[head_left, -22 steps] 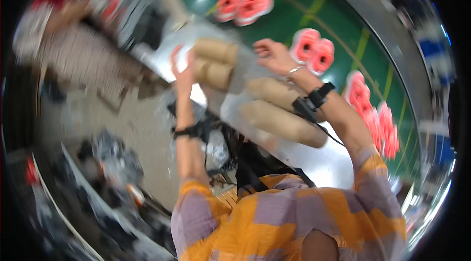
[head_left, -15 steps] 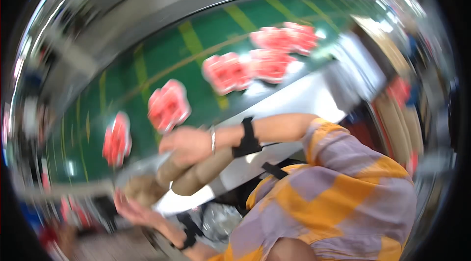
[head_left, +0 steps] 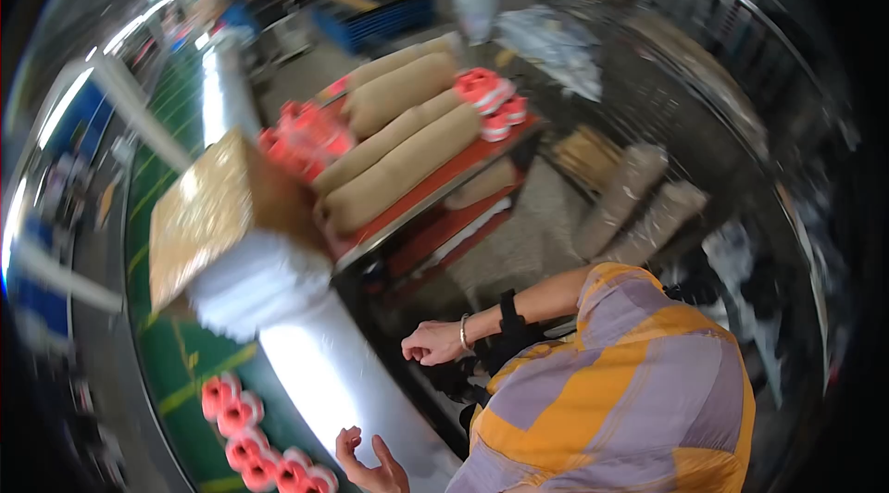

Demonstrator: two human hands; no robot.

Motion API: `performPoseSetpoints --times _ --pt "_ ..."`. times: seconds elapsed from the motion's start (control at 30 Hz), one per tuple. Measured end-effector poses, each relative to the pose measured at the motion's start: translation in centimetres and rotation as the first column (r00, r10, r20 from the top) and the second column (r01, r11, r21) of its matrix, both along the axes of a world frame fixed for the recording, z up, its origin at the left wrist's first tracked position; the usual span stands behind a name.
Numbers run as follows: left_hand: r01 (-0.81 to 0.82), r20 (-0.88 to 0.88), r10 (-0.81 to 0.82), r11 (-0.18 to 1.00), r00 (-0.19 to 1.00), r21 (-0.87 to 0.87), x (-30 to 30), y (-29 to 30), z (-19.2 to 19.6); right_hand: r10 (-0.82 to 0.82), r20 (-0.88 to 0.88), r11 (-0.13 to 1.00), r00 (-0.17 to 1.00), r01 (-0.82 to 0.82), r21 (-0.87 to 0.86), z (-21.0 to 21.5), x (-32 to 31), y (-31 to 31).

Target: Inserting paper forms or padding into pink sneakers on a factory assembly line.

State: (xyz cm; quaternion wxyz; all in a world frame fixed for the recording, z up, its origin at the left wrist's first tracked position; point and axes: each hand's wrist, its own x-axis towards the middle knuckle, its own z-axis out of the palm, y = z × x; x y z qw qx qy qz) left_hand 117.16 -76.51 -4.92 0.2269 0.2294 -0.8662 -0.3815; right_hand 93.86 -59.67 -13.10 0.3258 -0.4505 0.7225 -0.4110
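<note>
My left hand (head_left: 370,462) is at the lower edge, over the metal ledge beside the green conveyor belt (head_left: 176,382). Its thumb and fingers are apart, with nothing between them. Fingers loosely curled, my right hand (head_left: 431,343) hangs in front of my body with nothing visible in it. A bracelet circles that wrist. Nearest my left hand, a row of coral-red and white shoes (head_left: 239,412) sits on the belt. Neither hand touches them.
A cardboard box (head_left: 199,206) stands by the belt on a stack of white sheets (head_left: 269,294). Beyond it, a red-decked cart (head_left: 417,199) carries long tan rolls (head_left: 403,155) and more coral shoes (head_left: 483,90). Plastic-wrapped rolls (head_left: 622,199) lie at the right.
My view has swung right, from the belt to the cart. The tan rolls near my hands are gone from there. My right hand has curled its fingers.
</note>
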Motion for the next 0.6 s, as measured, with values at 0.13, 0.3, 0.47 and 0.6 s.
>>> performPoseSetpoints --times 0.13,0.3,0.47,0.6 --pt "0.366 -0.094 -0.354 0.912 0.930 0.183 -10.7 0.7 -2.1 -0.453 -0.007 0.891 0.892 0.453 0.021 -0.4 -4.2 9.3" --pt "0.649 -0.154 -0.641 0.680 0.752 0.341 -22.5 5.5 -2.4 -0.678 0.117 0.727 0.726 0.685 -0.034 -3.2 -3.5 16.6" --pt "0.929 -0.147 -0.917 0.361 0.370 0.084 -31.5 15.9 4.3 -0.760 0.070 0.650 0.647 0.758 0.048 -2.5 -5.0 22.8" --pt "0.981 -0.188 -0.971 0.167 0.147 -0.094 -38.9 23.9 5.0 -0.804 0.012 0.594 0.594 0.803 0.048 -2.0 -7.5 28.8"
